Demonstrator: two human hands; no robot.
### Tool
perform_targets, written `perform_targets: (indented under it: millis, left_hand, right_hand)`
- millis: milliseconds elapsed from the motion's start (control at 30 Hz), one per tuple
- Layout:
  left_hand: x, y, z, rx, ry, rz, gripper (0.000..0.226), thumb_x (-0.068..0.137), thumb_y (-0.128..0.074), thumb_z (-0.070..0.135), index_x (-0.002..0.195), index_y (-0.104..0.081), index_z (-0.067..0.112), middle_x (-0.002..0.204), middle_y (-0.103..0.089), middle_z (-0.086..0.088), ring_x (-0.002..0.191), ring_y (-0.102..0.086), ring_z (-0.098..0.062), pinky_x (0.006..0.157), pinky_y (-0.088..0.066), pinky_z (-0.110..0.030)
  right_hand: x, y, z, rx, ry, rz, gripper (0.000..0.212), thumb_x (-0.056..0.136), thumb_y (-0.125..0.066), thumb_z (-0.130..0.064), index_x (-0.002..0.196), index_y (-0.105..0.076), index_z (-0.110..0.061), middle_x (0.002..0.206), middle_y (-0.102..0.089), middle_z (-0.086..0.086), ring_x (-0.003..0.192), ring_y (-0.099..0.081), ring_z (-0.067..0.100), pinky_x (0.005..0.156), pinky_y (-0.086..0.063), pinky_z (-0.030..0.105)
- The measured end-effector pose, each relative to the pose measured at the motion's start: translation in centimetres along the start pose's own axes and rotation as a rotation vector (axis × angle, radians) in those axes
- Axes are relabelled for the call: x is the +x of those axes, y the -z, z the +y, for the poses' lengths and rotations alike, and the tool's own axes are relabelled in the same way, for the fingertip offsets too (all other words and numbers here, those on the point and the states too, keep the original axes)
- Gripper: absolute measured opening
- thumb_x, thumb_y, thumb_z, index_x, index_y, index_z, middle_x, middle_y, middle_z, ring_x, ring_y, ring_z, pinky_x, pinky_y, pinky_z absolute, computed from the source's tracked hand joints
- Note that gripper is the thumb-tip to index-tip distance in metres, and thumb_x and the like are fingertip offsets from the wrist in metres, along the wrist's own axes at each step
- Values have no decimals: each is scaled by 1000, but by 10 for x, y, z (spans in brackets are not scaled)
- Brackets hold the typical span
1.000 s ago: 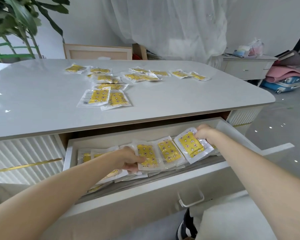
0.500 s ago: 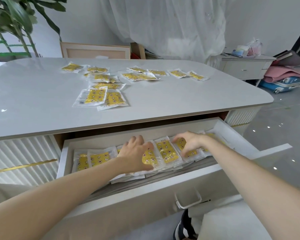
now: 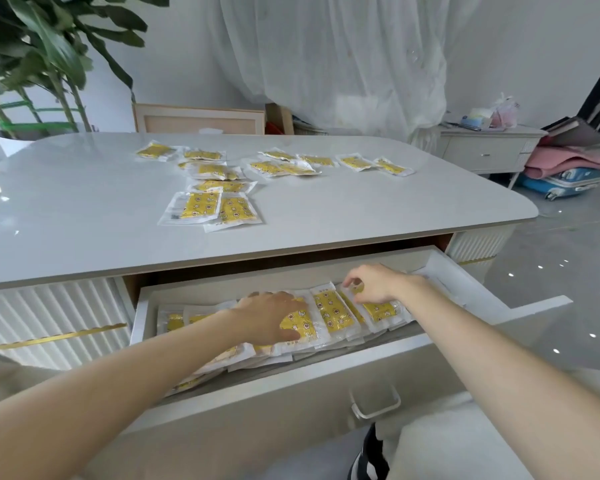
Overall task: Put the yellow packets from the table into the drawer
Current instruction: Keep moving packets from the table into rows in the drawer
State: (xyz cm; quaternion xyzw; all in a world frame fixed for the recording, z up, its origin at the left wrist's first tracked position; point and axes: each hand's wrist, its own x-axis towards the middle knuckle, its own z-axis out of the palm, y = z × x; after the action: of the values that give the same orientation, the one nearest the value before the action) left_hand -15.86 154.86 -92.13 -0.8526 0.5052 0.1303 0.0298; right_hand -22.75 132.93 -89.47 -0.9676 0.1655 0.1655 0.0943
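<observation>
Several yellow packets in clear wrappers [image 3: 333, 311] lie in a row inside the open white drawer [image 3: 458, 275] under the tabletop. My left hand [image 3: 269, 315] lies flat on the packets in the drawer's middle, fingers spread. My right hand [image 3: 374, 284] hovers over the packets at the right, fingers curled and touching one packet [image 3: 378, 310], holding nothing clearly. More yellow packets [image 3: 210, 209] lie scattered on the white table [image 3: 84, 216], in a near cluster and a far row [image 3: 357, 162].
A potted plant [image 3: 39, 64] stands at the far left behind the table. A wooden frame [image 3: 198, 119] leans at the back. A small cabinet [image 3: 485, 150] and a blue suitcase [image 3: 565, 180] sit at the right. The drawer handle [image 3: 374, 405] juts toward me.
My right hand set its packet down in the drawer's right part and now rests over it. My left hand went from gripping a packet to lying flat on the row.
</observation>
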Motion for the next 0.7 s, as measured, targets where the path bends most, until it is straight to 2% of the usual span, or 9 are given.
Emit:
perform_targets:
  millis: [67,167,333,400,467,567,700]
  left_hand:
    - [-11,18,1,-31,33,55,48,94,-45,47,140,-37,36,144,-42,4,127,-46,-18,101,-39,-35]
    - [-33,45,2,-24,71,170,35,94,-45,44,128,-51,35,127,-56,10,110,-56,-13,84,-45,-28]
    - [-59,84,-8,-172,142,433,29,94,-48,33,121,-58,30,114,-65,13,101,-60,-12,86,-51,-32]
    - [-60,95,-21,-212,185,519,31,94,-50,31,124,-56,28,120,-62,9,105,-59,-15,87,-50,-33]
    - [-58,101,-43,-202,254,546,36,94,-50,32,130,-52,27,132,-54,3,119,-51,-20,95,-46,-36]
    - [-50,102,-82,-224,418,467,43,95,-47,34,137,-44,28,143,-40,-6,132,-37,-29,106,-38,-43]
    - [-39,101,-123,-299,568,364,51,98,-38,36,147,-28,28,149,-28,-16,136,-28,-39,112,-27,-45]
  right_hand:
    - [-12,18,-14,77,71,37,38,89,-61,-18,127,-58,-22,129,-59,1,116,-56,18,101,-45,34]
    - [-31,44,-33,147,136,96,31,90,-58,-15,120,-64,-23,115,-63,-3,108,-58,13,92,-46,25]
    - [-50,74,-49,235,153,338,23,92,-54,-19,111,-64,-28,111,-63,-5,103,-60,15,92,-49,34]
    - [-45,78,-57,247,151,385,25,92,-54,-20,115,-62,-28,115,-62,-6,102,-59,15,91,-49,35]
    - [-32,78,-68,289,160,399,29,92,-55,-21,120,-59,-26,122,-59,-4,104,-57,15,92,-48,32]
    - [-11,77,-96,380,211,372,37,95,-51,-22,132,-52,-24,136,-51,1,118,-52,18,94,-39,26]
    - [28,68,-143,421,325,264,48,98,-46,-27,145,-37,-28,153,-32,1,139,-33,23,107,-30,31]
